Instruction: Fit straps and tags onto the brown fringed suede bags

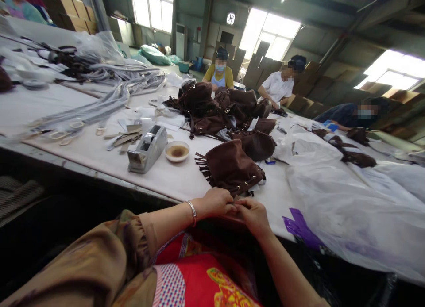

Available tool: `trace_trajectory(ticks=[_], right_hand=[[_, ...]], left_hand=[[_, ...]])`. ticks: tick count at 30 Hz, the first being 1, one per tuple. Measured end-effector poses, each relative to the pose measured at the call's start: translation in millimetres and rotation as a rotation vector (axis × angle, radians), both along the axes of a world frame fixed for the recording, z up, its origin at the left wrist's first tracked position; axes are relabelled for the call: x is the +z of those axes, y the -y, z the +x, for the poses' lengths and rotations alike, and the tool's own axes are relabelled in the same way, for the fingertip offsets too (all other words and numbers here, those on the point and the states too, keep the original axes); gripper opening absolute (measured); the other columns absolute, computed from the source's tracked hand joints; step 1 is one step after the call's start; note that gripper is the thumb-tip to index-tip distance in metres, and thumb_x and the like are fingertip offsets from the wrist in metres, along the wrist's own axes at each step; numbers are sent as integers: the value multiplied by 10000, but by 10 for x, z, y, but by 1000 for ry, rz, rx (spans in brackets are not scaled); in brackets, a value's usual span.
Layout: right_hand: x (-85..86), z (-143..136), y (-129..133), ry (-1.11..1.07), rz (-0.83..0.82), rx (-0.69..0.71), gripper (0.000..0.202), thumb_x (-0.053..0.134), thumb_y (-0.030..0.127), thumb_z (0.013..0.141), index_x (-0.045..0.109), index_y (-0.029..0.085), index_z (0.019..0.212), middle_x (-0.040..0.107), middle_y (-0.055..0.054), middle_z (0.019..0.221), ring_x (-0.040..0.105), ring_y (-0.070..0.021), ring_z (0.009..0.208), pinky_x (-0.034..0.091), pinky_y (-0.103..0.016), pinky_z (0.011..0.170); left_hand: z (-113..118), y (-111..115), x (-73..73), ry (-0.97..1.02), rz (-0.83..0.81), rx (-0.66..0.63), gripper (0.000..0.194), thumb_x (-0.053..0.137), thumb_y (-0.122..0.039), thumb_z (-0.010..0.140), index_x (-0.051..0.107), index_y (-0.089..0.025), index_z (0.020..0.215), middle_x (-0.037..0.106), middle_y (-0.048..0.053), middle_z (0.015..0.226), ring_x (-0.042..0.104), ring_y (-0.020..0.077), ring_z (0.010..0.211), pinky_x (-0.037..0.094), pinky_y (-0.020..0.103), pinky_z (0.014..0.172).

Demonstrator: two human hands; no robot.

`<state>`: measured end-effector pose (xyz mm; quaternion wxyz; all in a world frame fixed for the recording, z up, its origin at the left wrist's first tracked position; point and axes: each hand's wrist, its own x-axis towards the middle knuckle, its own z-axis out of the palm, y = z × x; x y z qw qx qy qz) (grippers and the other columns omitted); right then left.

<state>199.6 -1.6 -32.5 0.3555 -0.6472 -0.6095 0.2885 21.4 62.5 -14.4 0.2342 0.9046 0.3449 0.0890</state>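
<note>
Dark-brown soft pouch bag point(232, 165), fringed, drawstring with metal eyelets: on the white tabletop point(156, 181), just beyond both hands, long axis running crosswise, fringe leftward, eyelets rightward. Left hand point(217, 202), apparently nearer, and right hand point(255, 216): narrow pinches, fingertips meeting; anything held, too small to tell.

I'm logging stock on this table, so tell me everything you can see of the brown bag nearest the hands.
The bag is dark brown and looks like soft leather or suede, slightly creased. It lies on its side on the white table, fringe splayed at the left, metallic-looking eyelets near its right end. Another brown bag sits right behind. The left hand and right hand meet at its near side; contact is unclear.
</note>
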Motion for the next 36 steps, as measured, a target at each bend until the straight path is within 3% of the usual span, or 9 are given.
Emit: trace_trajectory(ticks=[3,7,10,15,19,22,26,31,36], right_hand=[[59,45,18,72,35,103,175,578,311,854,740,246,873,743,-30,888,667,-231,854,484,-359,817],[143,75,-7,144,98,75,276,611,298,844,662,232,1107,733,-36,929,667,-229,854,497,-366,820],[203,51,-64,283,187,186,120,575,263,877,687,229,903,705,-47,883,635,-219,831,483,-345,790],[239,-8,-72,561,408,305,202,500,190,933,654,203,803,637,-72,814,568,-224,828,444,-343,778],[238,-5,13,696,465,446,314,428,189,976,658,188,763,629,-99,809,537,-231,808,430,-374,783],[260,28,19,563,384,509,282,440,206,977,692,197,851,651,-91,858,567,-225,848,448,-362,796],[296,51,-98,387,152,409,218,539,238,918,697,217,769,661,-44,773,598,-197,776,453,-318,720],[320,24,-257,509,-29,280,59,647,246,794,684,214,762,669,-15,765,586,-186,717,403,-291,647],[383,-38,-289,668,-84,365,174,619,207,808,697,228,653,670,-25,708,579,-179,678,332,-288,599]], left_hand=[[8,28,-64,13,33,7,343,556,-468,887,768,-200,860,724,75,848,620,191,737,323,265,577],[10,59,-108,41,20,35,319,554,-438,883,771,-208,841,719,67,833,614,182,727,330,265,580],[14,68,-116,54,5,57,321,549,-440,879,775,-215,839,718,66,831,612,181,723,346,264,588],[9,63,-80,58,-29,65,258,580,-404,850,774,-235,832,726,51,821,613,179,707,332,263,566],[6,55,-75,40,-30,65,252,581,-372,845,762,-210,777,727,61,792,620,187,698,310,266,539],[13,52,-115,52,-20,80,257,590,-380,845,758,-197,779,728,74,815,628,192,727,345,258,567],[18,57,-153,67,-23,78,270,587,-402,849,763,-202,806,726,75,830,633,197,747,366,257,593],[15,76,-149,66,-19,76,278,594,-421,845,765,-202,832,715,71,833,632,202,741,353,267,573],[0,78,-124,56,-20,71,286,620,-447,838,757,-195,847,710,78,838,646,220,753,343,274,557]])
